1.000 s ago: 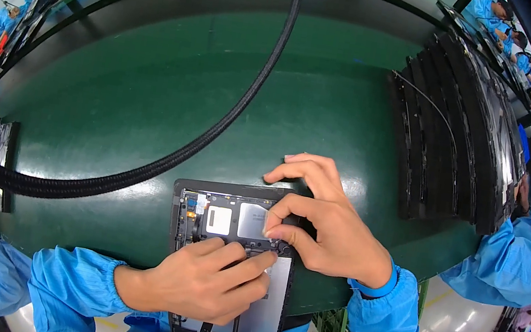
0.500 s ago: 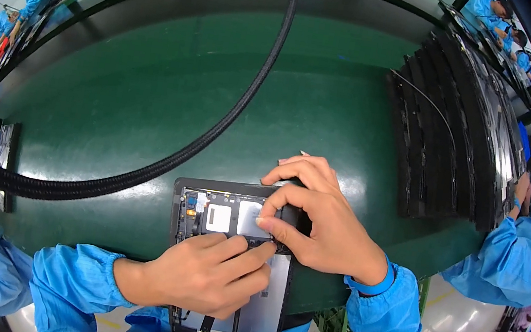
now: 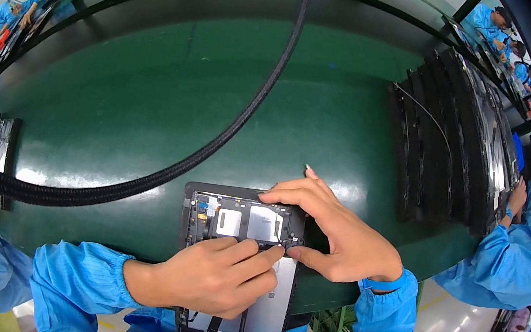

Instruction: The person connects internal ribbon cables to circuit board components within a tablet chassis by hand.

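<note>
An opened tablet (image 3: 268,317) with its inner parts bare lies at the bench's near edge, its lower end towards my body. Two pale rectangular pieces (image 3: 229,222) sit in its upper part. My left hand (image 3: 211,275) rests over the tablet's left and middle, fingers curled together, index fingertip at a small dark part near the right side. Whatever those fingers pinch is too small to make out. My right hand (image 3: 337,235) spans the upper right corner with thumb and fingers apart. Its index fingertip touches the top rim, and its thumb presses beside my left fingertip.
A thick black braided cable (image 3: 246,113) arcs across the green bench (image 3: 129,111). Several dark panels (image 3: 445,138) stand in a row at the right. A green crate (image 3: 333,331) is below the bench edge. Co-workers in blue sit at both sides.
My right hand has opened from a pinch over the right pale piece; its thumb has moved down towards my left fingertips. My left hand stays at nearly the same spot on the tablet.
</note>
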Demonstrator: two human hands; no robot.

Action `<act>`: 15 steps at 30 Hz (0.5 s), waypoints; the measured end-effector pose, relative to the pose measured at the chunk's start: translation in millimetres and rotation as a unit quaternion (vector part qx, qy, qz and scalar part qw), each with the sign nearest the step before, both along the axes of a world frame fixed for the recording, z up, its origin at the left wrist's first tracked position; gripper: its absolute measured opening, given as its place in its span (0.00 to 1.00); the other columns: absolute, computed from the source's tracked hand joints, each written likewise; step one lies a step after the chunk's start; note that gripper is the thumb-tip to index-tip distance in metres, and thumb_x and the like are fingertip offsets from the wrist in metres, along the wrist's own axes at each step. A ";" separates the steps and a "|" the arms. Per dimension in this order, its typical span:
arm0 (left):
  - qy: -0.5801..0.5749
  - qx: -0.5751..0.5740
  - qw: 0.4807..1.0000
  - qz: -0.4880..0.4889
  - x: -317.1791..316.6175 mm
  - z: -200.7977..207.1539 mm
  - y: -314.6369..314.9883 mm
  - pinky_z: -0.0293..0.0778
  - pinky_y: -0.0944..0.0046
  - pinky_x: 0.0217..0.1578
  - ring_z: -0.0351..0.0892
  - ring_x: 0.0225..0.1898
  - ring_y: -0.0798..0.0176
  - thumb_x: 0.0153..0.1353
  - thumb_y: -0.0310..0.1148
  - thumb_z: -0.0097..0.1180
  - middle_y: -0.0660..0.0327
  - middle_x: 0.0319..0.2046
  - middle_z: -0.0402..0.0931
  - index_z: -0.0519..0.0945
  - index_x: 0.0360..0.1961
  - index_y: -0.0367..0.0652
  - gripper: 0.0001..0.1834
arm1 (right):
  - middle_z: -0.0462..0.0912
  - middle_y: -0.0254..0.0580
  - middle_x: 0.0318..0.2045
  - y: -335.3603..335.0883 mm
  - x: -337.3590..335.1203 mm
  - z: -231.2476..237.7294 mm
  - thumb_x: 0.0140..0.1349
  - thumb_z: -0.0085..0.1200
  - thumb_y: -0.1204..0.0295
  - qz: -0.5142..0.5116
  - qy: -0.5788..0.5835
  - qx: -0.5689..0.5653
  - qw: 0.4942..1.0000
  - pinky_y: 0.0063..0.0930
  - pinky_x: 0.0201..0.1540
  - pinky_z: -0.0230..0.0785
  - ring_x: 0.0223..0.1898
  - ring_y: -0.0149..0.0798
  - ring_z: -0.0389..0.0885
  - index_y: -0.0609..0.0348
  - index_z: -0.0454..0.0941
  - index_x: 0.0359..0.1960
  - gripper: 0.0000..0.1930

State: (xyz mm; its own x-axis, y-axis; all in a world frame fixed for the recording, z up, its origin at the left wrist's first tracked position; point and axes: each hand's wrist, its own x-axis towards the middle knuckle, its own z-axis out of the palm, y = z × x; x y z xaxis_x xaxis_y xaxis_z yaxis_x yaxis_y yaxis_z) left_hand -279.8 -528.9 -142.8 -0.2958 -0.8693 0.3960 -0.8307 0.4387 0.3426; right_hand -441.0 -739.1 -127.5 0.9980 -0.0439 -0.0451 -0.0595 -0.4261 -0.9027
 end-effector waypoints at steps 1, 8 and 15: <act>0.002 -0.002 1.000 0.003 0.1 0.7 0.8 0.79 0.66 0.30 0.77 0.32 0.64 0.47 0.31 0.69 0.52 0.55 0.87 0.81 0.34 0.41 0.13 | 0.78 0.46 0.69 0.1 0.2 1.0 0.55 0.64 0.85 0.005 0.007 -0.001 1.000 0.69 0.89 0.29 0.77 0.56 0.72 0.52 0.71 0.76 0.43; 0.051 0.014 0.999 -0.007 0.2 -5.4 1.1 0.82 0.63 0.31 0.79 0.35 0.60 0.45 0.31 0.70 0.51 0.57 0.86 0.80 0.32 0.41 0.14 | 0.78 0.44 0.68 0.4 -0.4 4.4 0.55 0.65 0.85 0.013 0.025 -0.012 1.000 0.71 0.89 0.27 0.77 0.54 0.72 0.51 0.73 0.74 0.41; 0.189 -0.031 0.981 -0.004 8.0 -11.4 0.0 0.81 0.60 0.34 0.81 0.38 0.58 0.49 0.29 0.66 0.59 0.46 0.90 0.82 0.31 0.43 0.07 | 0.71 0.46 0.71 5.4 6.6 9.0 0.53 0.61 0.82 0.008 0.062 0.000 0.998 0.70 0.88 0.19 0.80 0.54 0.65 0.50 0.73 0.74 0.41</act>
